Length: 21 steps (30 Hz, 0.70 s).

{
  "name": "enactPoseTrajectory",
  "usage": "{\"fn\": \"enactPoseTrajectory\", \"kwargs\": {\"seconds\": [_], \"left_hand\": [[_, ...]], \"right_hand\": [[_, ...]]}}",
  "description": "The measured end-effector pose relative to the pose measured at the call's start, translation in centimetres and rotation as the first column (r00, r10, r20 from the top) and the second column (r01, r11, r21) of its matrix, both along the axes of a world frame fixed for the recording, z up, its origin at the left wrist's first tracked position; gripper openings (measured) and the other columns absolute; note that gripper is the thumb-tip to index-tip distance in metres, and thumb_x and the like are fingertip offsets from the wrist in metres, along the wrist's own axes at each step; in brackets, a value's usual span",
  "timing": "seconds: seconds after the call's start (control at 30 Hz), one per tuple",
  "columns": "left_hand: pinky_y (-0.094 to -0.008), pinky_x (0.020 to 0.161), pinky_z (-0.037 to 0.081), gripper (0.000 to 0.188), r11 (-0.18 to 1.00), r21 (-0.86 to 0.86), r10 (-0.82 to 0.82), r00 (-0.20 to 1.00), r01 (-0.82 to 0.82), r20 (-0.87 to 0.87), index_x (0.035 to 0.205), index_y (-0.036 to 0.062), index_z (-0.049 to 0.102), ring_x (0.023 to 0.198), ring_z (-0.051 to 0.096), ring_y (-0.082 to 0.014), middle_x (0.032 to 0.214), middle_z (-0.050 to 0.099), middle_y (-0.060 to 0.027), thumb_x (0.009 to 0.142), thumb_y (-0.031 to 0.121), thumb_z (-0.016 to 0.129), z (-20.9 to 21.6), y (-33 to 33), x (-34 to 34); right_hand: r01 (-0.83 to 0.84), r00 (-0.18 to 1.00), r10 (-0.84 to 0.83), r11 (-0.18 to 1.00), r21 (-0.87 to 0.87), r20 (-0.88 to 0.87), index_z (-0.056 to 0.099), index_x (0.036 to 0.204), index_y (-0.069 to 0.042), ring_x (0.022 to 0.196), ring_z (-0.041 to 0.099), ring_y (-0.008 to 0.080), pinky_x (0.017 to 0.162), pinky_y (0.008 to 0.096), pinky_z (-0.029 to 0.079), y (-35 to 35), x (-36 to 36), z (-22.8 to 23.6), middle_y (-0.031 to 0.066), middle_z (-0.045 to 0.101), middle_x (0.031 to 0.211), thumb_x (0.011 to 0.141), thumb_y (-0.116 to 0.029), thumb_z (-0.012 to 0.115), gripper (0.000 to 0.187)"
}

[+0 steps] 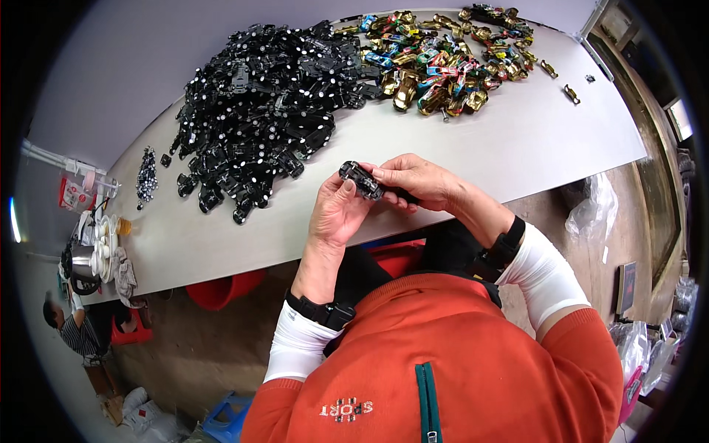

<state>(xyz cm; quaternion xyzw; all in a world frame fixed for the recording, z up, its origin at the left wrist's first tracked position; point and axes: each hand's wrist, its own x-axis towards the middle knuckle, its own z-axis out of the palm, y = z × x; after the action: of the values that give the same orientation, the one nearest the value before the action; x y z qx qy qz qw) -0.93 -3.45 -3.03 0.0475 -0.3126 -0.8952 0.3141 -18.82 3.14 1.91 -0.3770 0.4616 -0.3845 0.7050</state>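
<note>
Above the table's near edge, my left hand is closed around a black toy car chassis, which lies tilted between thumb and fingers. My right hand meets it from the other side, thumb and forefinger at the chassis's right end, the other fingers curled below. A further dark piece shows under the right fingers, too covered to make out. Beyond my hands rises a big heap of black toy car chassis with white wheel ends. To its right lies a pile of gold and coloured toy car bodies.
Small white-and-dark parts form a little heap at the table's left. Two loose car bodies lie near the right end of the table. A red tub stands under the table. A person is at the far left; a plastic bag hangs right.
</note>
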Motion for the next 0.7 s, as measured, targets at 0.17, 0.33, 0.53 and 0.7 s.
{"fn": "enactPoseTrajectory", "kwargs": {"seconds": [0.17, 0.33, 0.53, 0.7], "left_hand": [[-0.0393, 0.091, 0.046, 0.039, 0.989, 0.148, 0.0, 0.999, 0.007, -0.053, 0.115, 0.0034, 0.053, 0.101, 0.057, -0.023, 0.111, 0.058, -0.0096, 0.084, 0.023, 0.066, -1.2, 0.1, 0.0], [-0.038, 0.09, 0.048, 0.04, 0.982, 0.189, 0.002, 0.998, 0.009, -0.06, 0.117, 0.0052, 0.051, 0.101, 0.057, -0.0213, 0.11, 0.058, -0.0085, 0.084, 0.022, 0.066, -1.0, 0.3, 0.2], [-0.0352, 0.082, 0.05, 0.041, 1.0, 0.006, 0.031, 0.999, -0.031, -0.026, 0.116, 0.0024, 0.052, 0.099, 0.058, -0.0203, 0.112, 0.058, -0.0102, 0.083, 0.021, 0.068, 0.6, 1.2, 0.0], [-0.0307, 0.066, 0.053, 0.045, 0.99, 0.084, -0.109, 0.994, 0.111, -0.022, 0.117, -0.001, 0.053, 0.091, 0.062, -0.0216, 0.11, 0.06, -0.0131, 0.082, 0.022, 0.069, 1.0, 2.1, 1.4]], "right_hand": [[0.071, 0.988, -0.077, 0.996, 0.051, 0.132, 0.058, 0.085, -0.005, 0.049, 0.047, 0.0053, 0.041, 0.0189, 0.037, 1.0, 0.1, -0.4, -0.0007, 0.053, 0.062, 0.093, -0.033, 0.054, 0.03], [0.078, 0.977, -0.09, 0.994, 0.071, 0.195, 0.058, 0.087, -0.004, 0.054, 0.049, 0.0055, 0.041, 0.0185, 0.037, 1.1, 0.5, -0.6, -0.0005, 0.055, 0.066, 0.092, -0.025, 0.057, 0.021], [0.151, 0.981, -0.15, 0.989, 0.002, 0.124, 0.059, 0.087, -0.003, 0.053, 0.049, 0.0057, 0.041, 0.0195, 0.038, 1.2, 0.4, -0.4, 0.0001, 0.055, 0.065, 0.091, -0.021, 0.058, 0.019], [-0.194, 0.845, 0.01, 0.938, -0.288, -0.535, 0.063, 0.083, -0.004, 0.054, 0.051, 0.0073, 0.047, 0.0227, 0.041, 0.8, -2.0, 4.3, 0.0003, 0.056, 0.062, 0.084, -0.01, 0.058, 0.008]]}}
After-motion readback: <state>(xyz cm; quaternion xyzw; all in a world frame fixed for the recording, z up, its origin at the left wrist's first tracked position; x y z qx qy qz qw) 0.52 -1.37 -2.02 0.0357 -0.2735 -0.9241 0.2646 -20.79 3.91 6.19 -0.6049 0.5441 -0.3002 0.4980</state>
